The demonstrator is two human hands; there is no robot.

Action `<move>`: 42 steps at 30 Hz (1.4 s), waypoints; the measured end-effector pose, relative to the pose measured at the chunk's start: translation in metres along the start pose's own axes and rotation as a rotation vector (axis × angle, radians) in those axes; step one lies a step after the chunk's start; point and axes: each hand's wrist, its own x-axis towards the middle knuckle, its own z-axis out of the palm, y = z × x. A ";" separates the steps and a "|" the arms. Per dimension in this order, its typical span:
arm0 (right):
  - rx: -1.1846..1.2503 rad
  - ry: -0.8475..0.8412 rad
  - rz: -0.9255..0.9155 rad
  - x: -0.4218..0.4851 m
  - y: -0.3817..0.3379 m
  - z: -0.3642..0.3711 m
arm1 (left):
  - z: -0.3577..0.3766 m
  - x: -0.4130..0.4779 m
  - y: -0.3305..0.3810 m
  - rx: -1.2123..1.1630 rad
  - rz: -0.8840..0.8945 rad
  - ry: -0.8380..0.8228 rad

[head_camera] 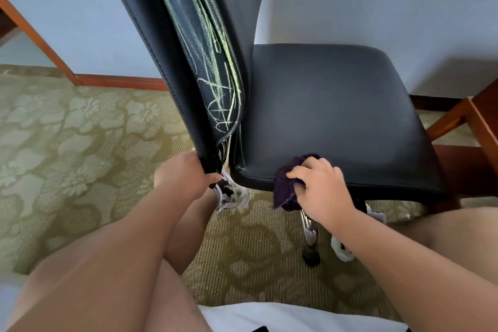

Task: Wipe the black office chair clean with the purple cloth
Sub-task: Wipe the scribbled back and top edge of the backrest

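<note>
Chair (323, 105) centre of view, on patterned carpet (67, 129); seat right, backrest (172, 43) left, edge-on. Yellow-green scribbles (215, 67) cover backrest face toward seat. Left hand (186, 175) closed around backrest lower edge, near left. Right hand (320, 186) closed on cloth (288, 186), bunched, pressed against near seat edge; part of cloth hangs below edge. Chrome leg (310, 229) under seat. Wood furniture (474, 116) far right.
</note>
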 end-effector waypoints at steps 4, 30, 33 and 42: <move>-0.017 0.022 0.076 -0.004 0.004 0.000 | 0.003 -0.004 0.003 -0.016 0.040 -0.036; 0.027 -0.012 -0.088 0.019 -0.040 0.015 | 0.006 -0.003 0.004 -0.077 -0.049 0.004; -0.014 -0.001 -0.047 0.003 -0.010 0.000 | 0.004 -0.001 0.004 -0.104 -0.058 -0.020; 0.147 0.024 0.237 0.001 0.012 -0.014 | 0.005 0.002 0.001 -0.110 -0.030 -0.007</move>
